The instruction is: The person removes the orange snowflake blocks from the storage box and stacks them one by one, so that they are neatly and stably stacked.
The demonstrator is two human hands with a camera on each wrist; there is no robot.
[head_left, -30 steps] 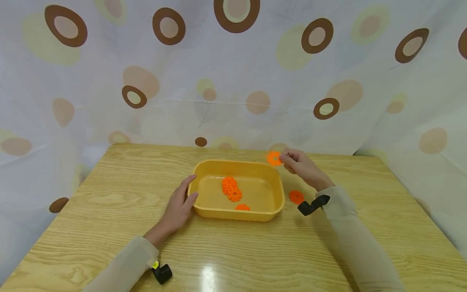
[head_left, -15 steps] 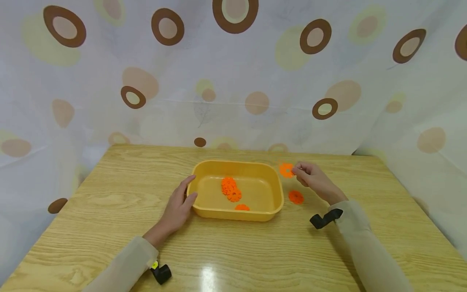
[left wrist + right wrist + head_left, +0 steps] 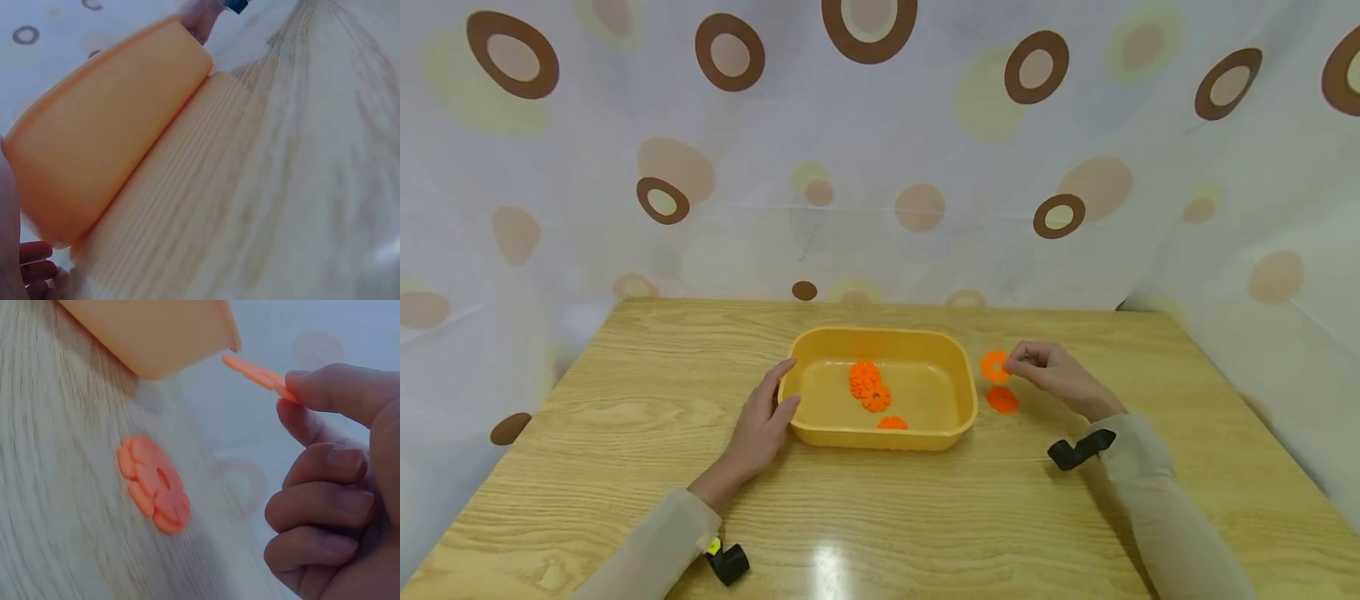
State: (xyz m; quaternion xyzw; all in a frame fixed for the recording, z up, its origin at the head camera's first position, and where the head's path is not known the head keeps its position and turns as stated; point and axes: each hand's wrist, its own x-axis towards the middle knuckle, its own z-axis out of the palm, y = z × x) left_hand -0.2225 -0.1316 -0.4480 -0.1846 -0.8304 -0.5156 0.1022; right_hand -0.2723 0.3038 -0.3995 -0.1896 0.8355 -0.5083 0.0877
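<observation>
My left hand (image 3: pixel 756 429) holds the left end of a yellow plastic tub (image 3: pixel 880 437), thumb and fingertips at its rim. In the left wrist view the curled lower fingers (image 3: pixel 39 270) show beside the tub's outer wall. Between thumb and index finger, my right hand (image 3: pixel 1060 379) pinches an orange flower-shaped disc (image 3: pixel 989 365) by its edge, just right of the tub. Below that disc, a small stack of the same orange discs (image 3: pixel 147 475) lies on the table. The right hand's other fingers are curled into the palm.
Inside the tub several orange discs (image 3: pixel 876 398) overlap near the middle, and another disc (image 3: pixel 892 423) shows partly behind the front wall. The wooden table (image 3: pixel 865 517) reaches back to a patterned cloth (image 3: pixel 850 250). A black wrist camera (image 3: pixel 1078 450) hangs by the right sleeve.
My right hand has come toward me and slightly right with its disc, from beyond the tub's far right corner to over the stack on the table. The left hand stays at the tub.
</observation>
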